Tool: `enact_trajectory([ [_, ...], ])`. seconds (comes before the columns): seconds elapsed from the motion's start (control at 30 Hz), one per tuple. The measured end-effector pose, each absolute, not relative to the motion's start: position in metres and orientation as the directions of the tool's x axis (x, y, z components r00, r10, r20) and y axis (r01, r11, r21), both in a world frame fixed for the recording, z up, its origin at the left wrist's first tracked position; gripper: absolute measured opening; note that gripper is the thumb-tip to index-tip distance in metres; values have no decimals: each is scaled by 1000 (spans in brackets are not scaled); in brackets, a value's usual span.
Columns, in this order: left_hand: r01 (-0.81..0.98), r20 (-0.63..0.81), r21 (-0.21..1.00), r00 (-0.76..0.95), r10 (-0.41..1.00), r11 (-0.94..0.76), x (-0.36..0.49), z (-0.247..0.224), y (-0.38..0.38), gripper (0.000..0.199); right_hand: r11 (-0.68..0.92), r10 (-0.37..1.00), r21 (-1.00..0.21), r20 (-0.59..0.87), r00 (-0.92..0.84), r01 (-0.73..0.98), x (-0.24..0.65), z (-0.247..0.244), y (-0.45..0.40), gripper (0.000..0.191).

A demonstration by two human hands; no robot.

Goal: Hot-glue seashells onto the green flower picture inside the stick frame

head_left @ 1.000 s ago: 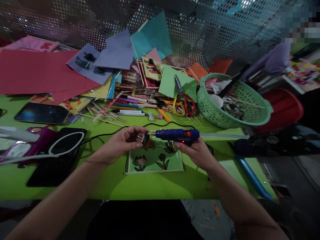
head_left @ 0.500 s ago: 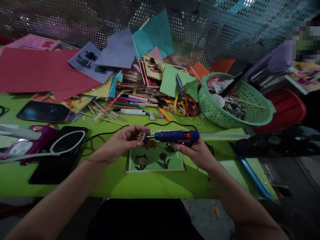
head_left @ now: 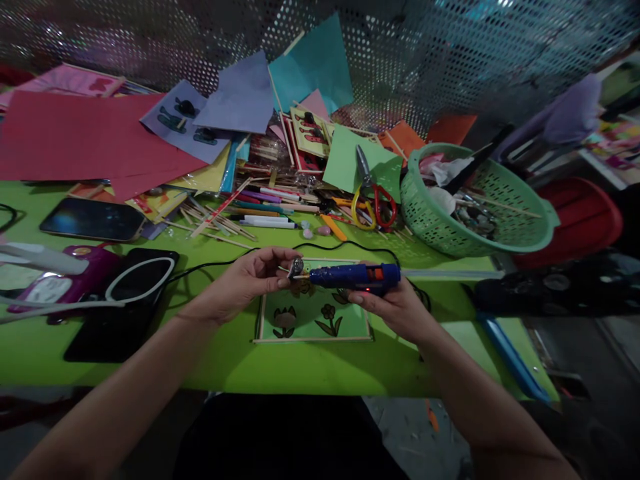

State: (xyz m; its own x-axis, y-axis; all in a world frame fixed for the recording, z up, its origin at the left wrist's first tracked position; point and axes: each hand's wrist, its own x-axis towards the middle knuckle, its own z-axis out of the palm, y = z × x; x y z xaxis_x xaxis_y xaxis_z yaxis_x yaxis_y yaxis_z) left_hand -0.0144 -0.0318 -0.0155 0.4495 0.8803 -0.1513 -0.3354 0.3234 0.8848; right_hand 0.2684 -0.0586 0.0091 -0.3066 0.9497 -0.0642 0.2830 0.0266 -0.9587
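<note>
My right hand (head_left: 393,303) grips a blue hot glue gun (head_left: 350,277), held level with its nozzle pointing left and a clear glue stick (head_left: 450,274) jutting from its back. Between the fingertips of my left hand (head_left: 257,277) is a small dark stone (head_left: 296,267), right at the nozzle tip; whether they touch I cannot tell. Below both hands lies a green card (head_left: 305,323) edged with thin wooden sticks. Flower drawings are on it, and a stone (head_left: 285,319) sits on the lower left flower. The card's upper part is partly hidden by the glue gun and my hands.
Behind are markers (head_left: 265,222), scissors (head_left: 367,187), small pebbles (head_left: 307,233) and coloured paper (head_left: 90,133). A green basket (head_left: 450,230) stands at the right. Phones (head_left: 93,219) and a purple device (head_left: 65,277) lie left. A black cord (head_left: 200,267) crosses the table.
The stone in my left hand has tilted slightly at the nozzle, showing a lighter face. The whole view has shifted a little; both hands keep their holds.
</note>
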Motion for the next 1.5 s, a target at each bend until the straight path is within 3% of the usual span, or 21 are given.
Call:
enact_trajectory([
  [0.2,-322,-167,886,447,879,333,-14,-14,-32,40,29,963,-954,-53,-264,297,267,8,-60,46],
  [0.6,-312,-172,891,441,881,330,-14,-14,-31,42,95,960,-928,-11,-281,360,267,10,-60,41],
  [1.5,-329,-154,883,469,870,334,-14,-11,-32,41,65,966,-941,-24,-258,331,272,7,-57,38],
])
